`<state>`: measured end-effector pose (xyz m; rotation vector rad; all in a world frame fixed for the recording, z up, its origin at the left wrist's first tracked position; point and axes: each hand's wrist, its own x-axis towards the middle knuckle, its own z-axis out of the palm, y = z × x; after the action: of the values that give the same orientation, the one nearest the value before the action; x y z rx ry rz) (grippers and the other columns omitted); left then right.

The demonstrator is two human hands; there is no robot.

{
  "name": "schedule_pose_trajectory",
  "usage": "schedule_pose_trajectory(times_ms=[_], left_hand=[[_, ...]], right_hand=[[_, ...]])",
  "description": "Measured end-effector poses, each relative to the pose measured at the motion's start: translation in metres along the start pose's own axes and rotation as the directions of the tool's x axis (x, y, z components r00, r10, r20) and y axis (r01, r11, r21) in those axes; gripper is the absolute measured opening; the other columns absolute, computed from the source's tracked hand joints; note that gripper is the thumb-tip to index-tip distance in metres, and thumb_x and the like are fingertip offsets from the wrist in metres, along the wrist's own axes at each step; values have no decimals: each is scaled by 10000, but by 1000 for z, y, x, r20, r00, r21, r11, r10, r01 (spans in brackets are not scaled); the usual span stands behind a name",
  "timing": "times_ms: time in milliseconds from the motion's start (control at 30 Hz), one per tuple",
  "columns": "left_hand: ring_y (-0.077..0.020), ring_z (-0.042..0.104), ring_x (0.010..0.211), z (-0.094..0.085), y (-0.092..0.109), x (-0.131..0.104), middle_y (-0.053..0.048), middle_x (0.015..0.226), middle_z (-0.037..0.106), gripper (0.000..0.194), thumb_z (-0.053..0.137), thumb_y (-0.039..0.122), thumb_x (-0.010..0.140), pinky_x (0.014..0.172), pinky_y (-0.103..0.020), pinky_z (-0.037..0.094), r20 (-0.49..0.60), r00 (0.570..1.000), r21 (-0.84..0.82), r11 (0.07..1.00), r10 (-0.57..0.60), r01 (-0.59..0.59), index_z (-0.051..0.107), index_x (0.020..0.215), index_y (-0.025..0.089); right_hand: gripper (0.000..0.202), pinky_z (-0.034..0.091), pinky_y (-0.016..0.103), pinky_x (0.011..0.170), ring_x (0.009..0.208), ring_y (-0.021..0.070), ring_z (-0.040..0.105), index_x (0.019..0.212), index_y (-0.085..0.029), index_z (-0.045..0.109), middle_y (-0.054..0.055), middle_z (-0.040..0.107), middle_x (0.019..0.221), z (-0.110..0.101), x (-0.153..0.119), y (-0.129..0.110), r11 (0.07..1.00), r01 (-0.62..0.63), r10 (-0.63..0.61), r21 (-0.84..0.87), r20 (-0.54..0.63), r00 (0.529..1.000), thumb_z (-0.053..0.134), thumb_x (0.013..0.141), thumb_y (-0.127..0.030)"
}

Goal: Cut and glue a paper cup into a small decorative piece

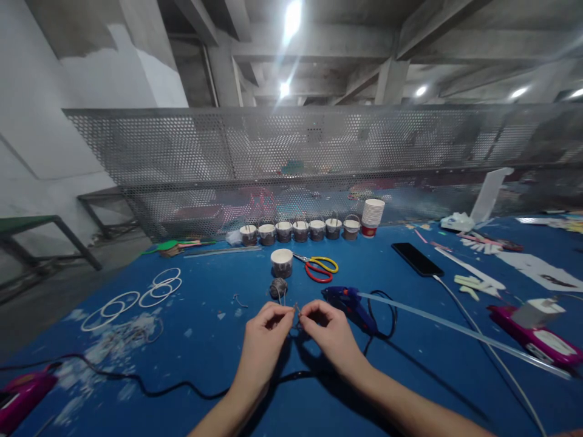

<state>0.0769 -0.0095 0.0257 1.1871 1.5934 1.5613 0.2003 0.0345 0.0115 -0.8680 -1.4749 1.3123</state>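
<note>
My left hand (265,340) and my right hand (332,337) meet fingertip to fingertip, each pinching a thin strand of grey yarn. The strand runs up to a small ball of grey yarn (278,287) just beyond my fingers. Past the ball stands a white paper cup (282,264) with its outer side wrapped in grey. Red and yellow-handled scissors (321,268) lie to the cup's right. Close to my right hand rests a blue glue gun (350,303) with a long clear glue stick (455,328) in its back. My fingers partly hide the strand's ends.
Several grey-wrapped cups with handles (300,231) line the back beside a stack of paper cups (373,213). White rings (160,288) lie left. A black phone (416,260) on a white cable, and magenta power strips (535,340), are on the blue table (200,328). A black cord (182,385) crosses the front.
</note>
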Motion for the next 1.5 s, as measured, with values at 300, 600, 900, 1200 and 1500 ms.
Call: schedule_pose_trajectory(times_ms=[300,600,900,1200,1500], left_hand=[[-127,497,539,1,2,-1,-15,635,638,203,683,339,630,470,-207,371,-50,998,-24,999,-34,33,721,708,155],[-175,586,652,0,2,0,-25,651,657,195,667,319,659,538,-231,426,-36,999,-5,1000,12,-12,751,757,174],[-173,579,610,0,4,-1,-13,581,632,277,668,366,673,528,-235,415,-25,1000,-4,1000,-16,16,768,838,168],[-162,554,576,0,3,-1,-12,568,617,303,672,385,668,507,-233,402,-24,999,-13,999,-35,34,765,846,158],[-82,367,396,2,2,-3,58,456,467,288,695,389,650,385,-199,271,10,994,-91,990,-107,108,711,811,150]], right_hand=[[134,424,265,603,598,145,508,634,-168,591,0,586,619,0,2,-2,1000,-23,23,-8,-17,1000,606,648,-301],[124,431,264,611,608,147,517,650,-168,595,3,593,638,0,2,2,1000,6,-6,-6,-11,1000,592,666,-291],[132,429,267,619,606,147,509,644,-166,591,2,584,630,1,1,-3,1000,-9,9,3,-11,1000,594,653,-297],[132,415,255,602,598,138,498,655,-160,591,-6,571,626,-1,3,-1,1000,-11,11,-13,-1,1000,589,664,-292],[122,448,275,626,626,157,575,660,-176,584,15,636,650,0,2,-4,989,-45,42,143,20,999,637,642,-285]])
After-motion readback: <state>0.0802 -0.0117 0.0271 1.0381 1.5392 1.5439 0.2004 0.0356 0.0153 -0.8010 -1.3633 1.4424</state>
